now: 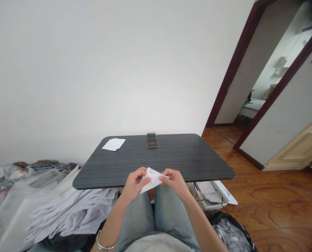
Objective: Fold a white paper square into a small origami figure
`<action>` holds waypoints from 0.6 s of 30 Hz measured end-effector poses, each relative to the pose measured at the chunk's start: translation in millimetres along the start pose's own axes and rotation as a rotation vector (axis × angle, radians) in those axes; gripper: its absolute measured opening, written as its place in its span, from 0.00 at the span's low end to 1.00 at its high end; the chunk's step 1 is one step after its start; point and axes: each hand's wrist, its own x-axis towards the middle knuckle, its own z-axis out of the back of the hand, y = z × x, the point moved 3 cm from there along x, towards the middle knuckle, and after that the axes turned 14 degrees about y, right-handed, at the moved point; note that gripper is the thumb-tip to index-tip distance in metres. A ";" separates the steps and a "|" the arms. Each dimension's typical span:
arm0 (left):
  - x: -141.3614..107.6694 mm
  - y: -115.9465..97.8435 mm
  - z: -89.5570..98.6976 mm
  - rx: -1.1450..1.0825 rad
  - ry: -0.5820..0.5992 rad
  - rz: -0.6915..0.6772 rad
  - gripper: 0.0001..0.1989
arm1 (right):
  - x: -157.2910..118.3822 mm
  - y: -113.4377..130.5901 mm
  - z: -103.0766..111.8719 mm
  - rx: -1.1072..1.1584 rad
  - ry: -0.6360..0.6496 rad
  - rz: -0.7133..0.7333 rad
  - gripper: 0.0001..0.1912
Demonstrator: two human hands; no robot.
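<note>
A folded piece of white paper point(153, 180) is held up between my hands, over the near edge of the table point(171, 159). My left hand point(135, 182) pinches its left side, thumb on top. On its right side, my right hand point(174, 179) grips a corner between thumb and fingers. The paper has creases and a pointed top; its underside is hidden. Further back on the tabletop lies a small stack of white paper sheets point(114, 144), toward the left.
A dark phone-like object point(152, 140) sits at the table's back. White fabric point(74, 211) is heaped at left. On the floor at right are a box with papers and cables point(210, 194) and a black bag of scraps point(232, 232). A doorway point(240, 70) opens beyond.
</note>
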 end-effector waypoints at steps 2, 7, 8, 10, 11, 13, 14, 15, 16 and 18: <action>0.2 1.2 -1.8 -0.003 -0.043 0.007 0.14 | 0.3 -0.3 -0.4 0.054 -0.048 0.003 0.15; 0.0 8.4 -9.4 -0.050 -0.158 0.074 0.15 | 1.2 -2.1 -1.4 0.122 -0.115 0.022 0.16; 0.0 9.9 -10.5 -0.057 -0.179 0.090 0.15 | 1.2 -2.6 -1.3 0.137 -0.137 0.031 0.16; 0.1 12.0 -11.5 -0.067 -0.223 0.107 0.16 | 0.8 -3.7 -1.2 0.185 -0.199 0.060 0.15; 0.0 12.7 -11.5 -0.067 -0.249 0.107 0.16 | 0.5 -4.4 -1.7 0.214 -0.229 0.072 0.18; -0.3 13.8 -11.3 -0.053 -0.301 0.104 0.16 | 0.2 -6.3 -5.4 0.268 -0.249 0.069 0.27; -0.6 14.5 -11.4 -0.040 -0.324 0.099 0.16 | 0.3 -7.5 -8.3 0.280 -0.236 0.052 0.30; -0.9 15.4 -11.8 -0.026 -0.343 0.096 0.16 | 0.9 -8.7 -12.2 0.283 -0.195 0.023 0.29; -1.3 16.4 -12.5 -0.013 -0.357 0.093 0.16 | 1.6 -9.7 -16.5 0.281 -0.142 -0.005 0.27; -1.9 18.2 -14.8 0.004 -0.365 0.090 0.14 | 2.8 -10.7 -23.5 0.264 -0.067 -0.043 0.25</action>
